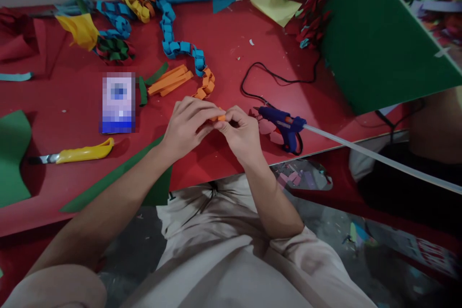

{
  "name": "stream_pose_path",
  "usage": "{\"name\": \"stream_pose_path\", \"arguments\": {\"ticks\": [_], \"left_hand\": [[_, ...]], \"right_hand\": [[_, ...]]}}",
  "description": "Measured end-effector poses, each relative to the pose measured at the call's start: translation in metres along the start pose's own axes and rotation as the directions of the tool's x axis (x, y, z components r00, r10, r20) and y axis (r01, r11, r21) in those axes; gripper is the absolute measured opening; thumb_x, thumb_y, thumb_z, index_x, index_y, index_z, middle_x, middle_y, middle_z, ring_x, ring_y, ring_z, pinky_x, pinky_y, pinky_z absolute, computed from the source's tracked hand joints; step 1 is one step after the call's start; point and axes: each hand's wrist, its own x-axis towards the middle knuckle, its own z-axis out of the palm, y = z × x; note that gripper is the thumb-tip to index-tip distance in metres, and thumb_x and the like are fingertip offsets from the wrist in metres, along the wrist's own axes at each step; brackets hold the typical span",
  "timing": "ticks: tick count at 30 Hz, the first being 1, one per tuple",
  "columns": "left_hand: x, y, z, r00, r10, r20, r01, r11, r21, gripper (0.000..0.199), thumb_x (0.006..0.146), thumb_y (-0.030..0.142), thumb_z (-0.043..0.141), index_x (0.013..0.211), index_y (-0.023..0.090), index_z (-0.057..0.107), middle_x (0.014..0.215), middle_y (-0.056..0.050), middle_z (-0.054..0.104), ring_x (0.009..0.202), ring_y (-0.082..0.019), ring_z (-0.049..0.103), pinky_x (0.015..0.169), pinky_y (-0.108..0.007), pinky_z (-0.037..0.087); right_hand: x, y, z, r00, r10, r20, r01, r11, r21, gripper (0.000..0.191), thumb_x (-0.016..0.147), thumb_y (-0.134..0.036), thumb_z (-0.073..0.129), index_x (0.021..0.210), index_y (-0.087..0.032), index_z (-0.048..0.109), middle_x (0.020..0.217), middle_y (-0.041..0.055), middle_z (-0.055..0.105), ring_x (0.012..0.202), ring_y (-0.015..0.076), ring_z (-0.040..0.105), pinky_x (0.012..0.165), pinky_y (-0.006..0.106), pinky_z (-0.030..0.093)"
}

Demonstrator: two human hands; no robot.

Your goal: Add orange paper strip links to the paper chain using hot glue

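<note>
My left hand [189, 125] and my right hand [240, 132] meet over the red table near its front edge. Between their fingertips they pinch a small orange paper strip [221, 118], mostly covered by the fingers. Just beyond my left hand, a paper chain [185, 48] of blue links ends in several orange links [206, 82]. Loose orange paper strips [169, 81] lie behind and left of that hand. A blue hot glue gun [283, 125] rests to the right of my right hand, with a long glue stick [378, 156] sticking out of its back.
A yellow utility knife [84, 151] with its blade out lies at left, near a pixelated box [118, 101]. Green paper [119, 178] overlaps the front edge. The glue gun's black cord [274, 77] loops behind it. A large green board [382, 38] stands tilted at right, beside another person's arm [436, 125].
</note>
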Motion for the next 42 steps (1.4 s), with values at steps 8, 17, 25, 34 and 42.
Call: {"name": "stream_pose_path", "arguments": {"ticks": [8, 17, 25, 34, 42], "left_hand": [[0.001, 0.003, -0.001, 1.000, 0.002, 0.023, -0.002, 1.000, -0.014, 0.021, 0.101, 0.036, 0.065, 0.120, 0.030, 0.069, 0.114, -0.004, 0.075, 0.103, -0.022, 0.062, 0.087, -0.040, 0.044], [0.002, 0.003, -0.003, 0.999, 0.009, 0.043, -0.007, 0.999, -0.053, 0.022, 0.100, 0.039, 0.065, 0.120, 0.030, 0.070, 0.114, -0.003, 0.075, 0.103, -0.021, 0.062, 0.086, -0.039, 0.043], [0.004, 0.006, -0.004, 0.997, -0.012, 0.075, 0.018, 0.997, -0.076, 0.023, 0.100, 0.039, 0.066, 0.121, 0.031, 0.069, 0.115, -0.004, 0.075, 0.104, -0.021, 0.062, 0.088, -0.039, 0.043], [0.003, 0.004, -0.004, 0.965, -0.183, 0.187, 0.164, 0.980, 0.113, 0.049, 0.095, 0.028, 0.068, 0.143, 0.026, 0.057, 0.136, -0.011, 0.068, 0.127, -0.032, 0.059, 0.097, -0.047, 0.036], [0.000, -0.002, 0.000, 0.955, -0.214, 0.207, 0.196, 0.975, 0.105, 0.049, 0.089, 0.009, 0.057, 0.134, 0.031, 0.062, 0.130, -0.006, 0.072, 0.122, -0.030, 0.061, 0.098, -0.049, 0.034]], "right_hand": [[-0.005, 0.001, -0.003, 1.000, 0.014, 0.012, -0.014, 1.000, -0.024, 0.054, 0.078, -0.068, 0.079, 0.064, -0.020, 0.056, 0.074, -0.0026, 0.052, 0.069, 0.0123, 0.046, 0.066, 0.030, 0.039], [-0.006, 0.002, -0.002, 0.999, -0.027, 0.017, 0.027, 1.000, 0.001, 0.051, 0.083, -0.064, 0.077, 0.066, -0.020, 0.057, 0.076, -0.0022, 0.052, 0.071, 0.0126, 0.047, 0.067, 0.030, 0.038], [-0.007, 0.004, -0.005, 0.998, 0.040, 0.041, -0.041, 0.999, 0.030, 0.050, 0.079, -0.067, 0.078, 0.069, -0.021, 0.063, 0.078, -0.0015, 0.056, 0.072, 0.0131, 0.050, 0.068, 0.030, 0.039], [-0.017, 0.004, -0.014, 0.984, 0.146, -0.103, -0.141, 0.989, 0.051, 0.047, 0.083, -0.063, 0.077, 0.071, -0.021, 0.060, 0.073, -0.0039, 0.051, 0.068, 0.0116, 0.042, 0.065, 0.027, 0.037], [-0.033, 0.003, -0.022, 0.987, 0.102, -0.128, -0.095, 0.994, 0.058, 0.044, 0.081, -0.060, 0.080, 0.068, -0.022, 0.063, 0.075, -0.0018, 0.057, 0.073, 0.0141, 0.050, 0.071, 0.030, 0.042]]}}
